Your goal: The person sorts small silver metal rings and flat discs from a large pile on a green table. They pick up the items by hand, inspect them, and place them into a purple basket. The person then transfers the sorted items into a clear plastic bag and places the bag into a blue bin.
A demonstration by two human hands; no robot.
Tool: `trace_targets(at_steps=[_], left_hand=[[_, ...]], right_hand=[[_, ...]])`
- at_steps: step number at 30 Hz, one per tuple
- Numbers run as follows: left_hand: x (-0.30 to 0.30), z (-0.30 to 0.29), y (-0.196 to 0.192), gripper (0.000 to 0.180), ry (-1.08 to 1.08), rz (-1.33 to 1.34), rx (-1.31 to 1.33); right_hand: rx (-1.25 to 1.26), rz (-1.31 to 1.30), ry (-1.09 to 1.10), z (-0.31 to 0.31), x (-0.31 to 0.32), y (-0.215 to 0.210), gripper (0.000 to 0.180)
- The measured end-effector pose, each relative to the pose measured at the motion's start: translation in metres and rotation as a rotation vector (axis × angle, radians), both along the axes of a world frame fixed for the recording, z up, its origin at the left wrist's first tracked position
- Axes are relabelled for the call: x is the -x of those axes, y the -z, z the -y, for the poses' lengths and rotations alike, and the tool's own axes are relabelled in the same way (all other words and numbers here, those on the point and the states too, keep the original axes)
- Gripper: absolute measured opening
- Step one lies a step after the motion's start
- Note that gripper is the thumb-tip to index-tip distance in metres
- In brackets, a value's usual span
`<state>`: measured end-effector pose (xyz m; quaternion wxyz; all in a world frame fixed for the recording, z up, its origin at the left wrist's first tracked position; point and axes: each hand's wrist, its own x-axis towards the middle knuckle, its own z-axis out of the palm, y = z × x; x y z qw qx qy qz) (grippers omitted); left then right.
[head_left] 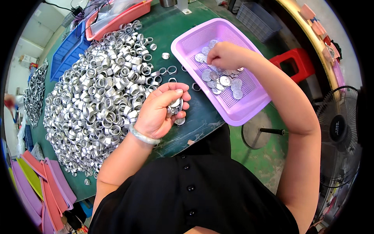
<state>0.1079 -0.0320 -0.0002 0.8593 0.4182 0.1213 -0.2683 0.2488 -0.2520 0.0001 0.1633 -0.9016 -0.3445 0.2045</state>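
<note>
The left hand [161,111] sits near the centre of the view, palm turned up and fingers curled into a cup, gripping a small stack of silver discs [175,107] between thumb and fingertips; held that way the pieces stay gathered and ready to be fed out one at a time, it seems. A pale bangle [143,136] circles that wrist. At about one o'clock from it, the right hand [226,54] reaches into the purple basket [218,31], fingers bunched downward and pinching at the flat round metal caps [222,80] that lie loose on the basket's perforated floor. The basket rests at a slant on the green surface [202,113], its near corner hanging over the edge, close enough for the right arm to reach without stretching. At nine to eleven o'clock from the left hand spreads a great heap of silver metal rings [97,97], with a few strays lying singly between heap and basket, so both stocks of parts lie within easy reach of either hand. Beyond the heap, at eleven o'clock, are a blue bin [68,52] and a red tray [124,17]. A stack of coloured trays [39,183] lies at eight o'clock, a red stool [294,62] at two, and a floor fan [339,128] at three.
</note>
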Motion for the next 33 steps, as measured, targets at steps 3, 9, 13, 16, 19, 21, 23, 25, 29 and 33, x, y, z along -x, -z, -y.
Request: trace_targets(at_steps=[3,9,13,16,19,21,23,25,29,33], left_hand=[[0.001,-0.001,0.001,0.013,0.005,-0.017,-0.008],[0.002,-0.008,0.002,0.012,-0.018,-0.024,0.049],[0.002,-0.006,0.0,0.012,-0.004,-0.034,-0.008],[0.002,-0.005,0.002,0.012,0.027,-0.018,-0.011],[0.002,-0.004,0.002,0.012,0.029,-0.014,-0.001],[0.002,-0.006,0.001,0.012,0.031,-0.016,0.002],[0.002,-0.005,0.001,0.012,0.02,-0.013,-0.005],[0.003,-0.006,0.002,0.012,0.017,-0.015,-0.003],[0.005,-0.004,0.002,0.013,0.028,-0.03,-0.003],[0.003,0.001,0.0,0.013,0.025,-0.032,-0.025]], right_hand=[[-0.011,0.033,-0.04,-0.008,-0.011,0.026,0.021],[0.052,0.165,0.047,-0.008,-0.025,0.006,0.014],[0.17,0.301,0.026,-0.008,-0.008,0.015,0.016],[0.242,0.422,0.074,-0.016,0.001,0.019,0.019],[0.312,0.379,0.081,-0.026,0.004,0.009,0.017],[0.367,0.382,0.055,-0.029,0.005,0.01,0.016],[0.398,0.376,0.039,-0.031,0.007,0.007,0.016],[0.413,0.359,0.042,-0.03,0.011,0.0,0.016],[0.068,0.223,0.283,-0.003,-0.004,0.01,0.015],[-0.391,-0.372,0.589,0.005,0.012,-0.026,0.008]])
